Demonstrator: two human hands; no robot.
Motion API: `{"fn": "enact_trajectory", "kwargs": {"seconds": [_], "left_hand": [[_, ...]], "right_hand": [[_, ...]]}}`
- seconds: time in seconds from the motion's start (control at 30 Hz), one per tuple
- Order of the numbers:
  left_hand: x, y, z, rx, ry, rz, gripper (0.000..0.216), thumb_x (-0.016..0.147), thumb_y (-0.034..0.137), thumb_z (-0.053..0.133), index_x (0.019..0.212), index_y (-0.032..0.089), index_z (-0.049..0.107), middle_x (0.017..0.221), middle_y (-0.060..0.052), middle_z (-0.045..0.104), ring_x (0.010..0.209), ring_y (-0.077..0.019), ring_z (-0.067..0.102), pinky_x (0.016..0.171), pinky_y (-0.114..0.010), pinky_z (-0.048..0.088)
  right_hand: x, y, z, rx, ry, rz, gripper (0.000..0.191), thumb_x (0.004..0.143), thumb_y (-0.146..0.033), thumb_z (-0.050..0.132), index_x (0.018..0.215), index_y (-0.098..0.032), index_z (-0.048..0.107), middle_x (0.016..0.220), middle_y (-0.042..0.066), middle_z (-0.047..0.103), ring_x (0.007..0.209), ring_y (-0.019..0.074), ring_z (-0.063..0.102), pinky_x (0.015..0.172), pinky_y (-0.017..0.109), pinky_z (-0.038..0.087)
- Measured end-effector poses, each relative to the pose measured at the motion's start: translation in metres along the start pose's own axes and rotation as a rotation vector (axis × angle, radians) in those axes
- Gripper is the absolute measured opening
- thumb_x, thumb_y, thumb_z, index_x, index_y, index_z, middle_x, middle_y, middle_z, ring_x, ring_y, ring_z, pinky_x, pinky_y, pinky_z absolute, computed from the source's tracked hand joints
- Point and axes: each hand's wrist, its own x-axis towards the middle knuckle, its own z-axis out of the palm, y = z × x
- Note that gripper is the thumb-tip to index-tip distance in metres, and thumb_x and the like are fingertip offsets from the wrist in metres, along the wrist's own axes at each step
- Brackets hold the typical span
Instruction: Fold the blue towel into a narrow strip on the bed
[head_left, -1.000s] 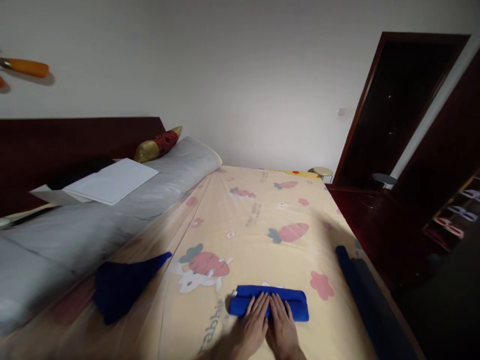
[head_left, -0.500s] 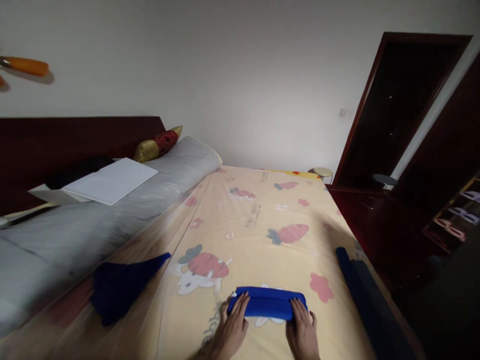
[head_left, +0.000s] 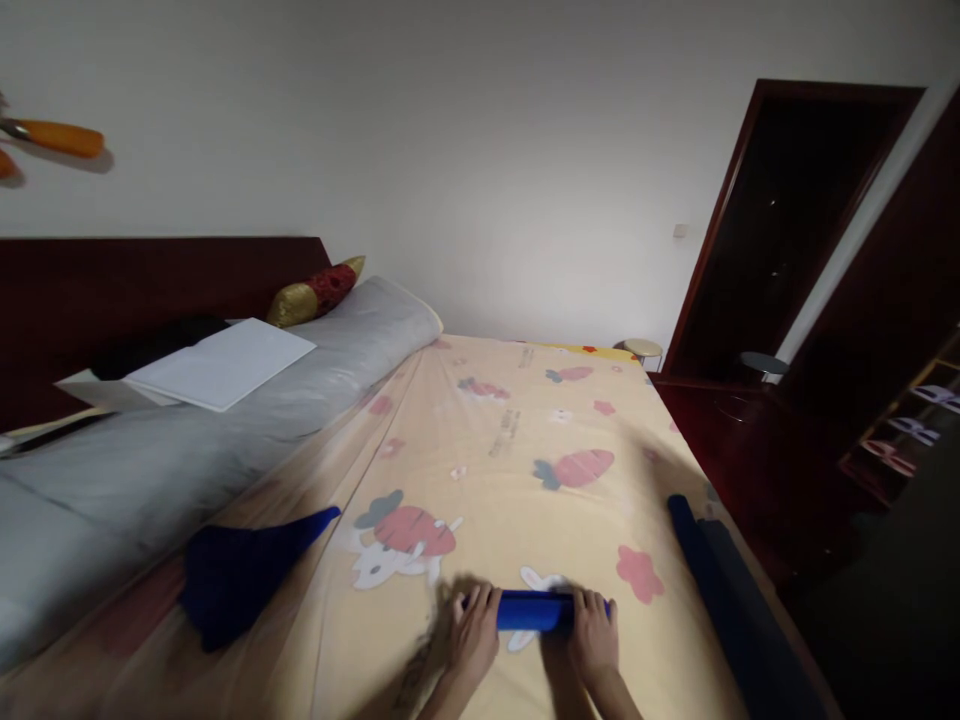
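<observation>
While both palms were flat on the middle of the blue towel a second ago, they now sit at its two ends. My left hand curls its fingers over the left end; my right hand does likewise on the right end, both grasping the cloth. Towel itself: narrower than before, now a tight roll lying crosswise on the printed bedsheet, near the front edge of the bed. Judgement: rolling is well along, maybe a last turn left. Dark blue cloth lies well apart to the left; a dark rolled bundle lies along the right edge, untouched.
</observation>
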Motion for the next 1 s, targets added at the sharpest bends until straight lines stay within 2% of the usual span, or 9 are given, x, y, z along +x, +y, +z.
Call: {"fn": "enact_trajectory", "kwargs": {"seconds": [0.1, 0.2, 0.3, 0.47, 0.6, 0.73, 0.8, 0.9, 1.0], "left_hand": [[0.007, 0.023, 0.009, -0.01, -0.014, 0.099, 0.068, 0.072, 0.006, 0.037, 0.136, 0.027, 0.045, 0.143, -0.004, 0.061, 0.136, -0.0221, 0.051, 0.119, -0.051, 0.037], [0.008, 0.033, 0.014, -0.012, -0.032, 0.183, 0.079, 0.068, 0.005, 0.042, 0.142, 0.031, 0.035, 0.15, 0.002, 0.052, 0.14, -0.0174, 0.046, 0.121, -0.043, 0.037], [0.001, 0.024, 0.01, 0.03, 0.001, 0.231, 0.081, 0.073, 0.008, 0.04, 0.146, 0.035, 0.021, 0.155, 0.008, 0.044, 0.142, -0.0158, 0.043, 0.12, -0.042, 0.038], [-0.018, -0.013, -0.003, 0.17, 0.197, 0.252, 0.071, 0.084, 0.022, 0.039, 0.148, 0.034, 0.008, 0.156, 0.006, 0.042, 0.141, -0.0163, 0.045, 0.113, -0.038, 0.039], [-0.026, -0.028, 0.001, 0.205, 0.301, 0.128, 0.069, 0.085, 0.021, 0.036, 0.147, 0.037, 0.01, 0.153, 0.007, 0.046, 0.139, -0.0195, 0.046, 0.112, -0.044, 0.034], [-0.016, -0.014, 0.016, 0.194, 0.342, 0.072, 0.078, 0.076, 0.012, 0.041, 0.147, 0.029, 0.014, 0.153, -0.001, 0.048, 0.14, -0.0254, 0.045, 0.118, -0.057, 0.026], [-0.006, 0.006, 0.023, 0.162, 0.275, 0.069, 0.079, 0.071, 0.011, 0.043, 0.147, 0.024, 0.023, 0.153, -0.006, 0.048, 0.142, -0.0276, 0.043, 0.118, -0.06, 0.028], [0.009, 0.038, 0.03, 0.087, 0.086, 0.198, 0.075, 0.072, 0.01, 0.039, 0.145, 0.023, 0.029, 0.155, -0.004, 0.044, 0.144, -0.0217, 0.04, 0.118, -0.05, 0.038], [0.014, 0.043, 0.026, 0.071, 0.028, 0.286, 0.072, 0.078, 0.012, 0.037, 0.146, 0.03, 0.024, 0.155, 0.002, 0.044, 0.143, -0.0174, 0.041, 0.118, -0.044, 0.04]], "right_hand": [[0.004, -0.021, 0.018, 0.097, -0.014, -0.071, 0.053, 0.082, -0.037, 0.041, 0.133, -0.024, 0.047, 0.142, 0.004, 0.059, 0.136, 0.0264, 0.049, 0.12, 0.051, 0.036], [0.008, -0.023, 0.042, 0.13, -0.042, -0.133, 0.057, 0.083, -0.039, 0.041, 0.139, -0.028, 0.036, 0.153, -0.001, 0.044, 0.145, 0.0245, 0.036, 0.124, 0.054, 0.032], [0.007, -0.003, 0.054, 0.095, -0.031, -0.209, 0.059, 0.086, -0.043, 0.035, 0.143, -0.036, 0.022, 0.156, -0.008, 0.034, 0.147, 0.0207, 0.033, 0.124, 0.051, 0.034], [-0.007, 0.042, 0.044, 0.034, 0.035, -0.201, 0.057, 0.09, -0.05, 0.021, 0.143, -0.041, 0.004, 0.158, -0.011, 0.028, 0.148, 0.0183, 0.03, 0.123, 0.053, 0.035], [-0.016, 0.058, 0.044, 0.066, 0.044, -0.049, 0.056, 0.089, -0.053, 0.018, 0.143, -0.046, 0.005, 0.158, -0.014, 0.029, 0.148, 0.0184, 0.03, 0.122, 0.056, 0.035], [-0.006, 0.046, 0.052, 0.07, 0.107, -0.013, 0.058, 0.089, -0.045, 0.026, 0.145, -0.035, 0.019, 0.157, -0.005, 0.037, 0.148, 0.022, 0.032, 0.123, 0.06, 0.031], [0.003, 0.029, 0.053, 0.073, 0.117, -0.048, 0.06, 0.086, -0.043, 0.035, 0.144, -0.028, 0.027, 0.155, 0.0, 0.041, 0.147, 0.0239, 0.034, 0.123, 0.058, 0.031], [0.014, -0.001, 0.055, 0.112, 0.05, -0.197, 0.062, 0.084, -0.046, 0.041, 0.142, -0.029, 0.03, 0.155, 0.001, 0.04, 0.146, 0.024, 0.036, 0.122, 0.052, 0.035], [0.017, -0.008, 0.057, 0.116, 0.006, -0.25, 0.056, 0.086, -0.047, 0.038, 0.14, -0.032, 0.035, 0.152, -0.001, 0.043, 0.143, 0.0228, 0.039, 0.122, 0.048, 0.037]]}}
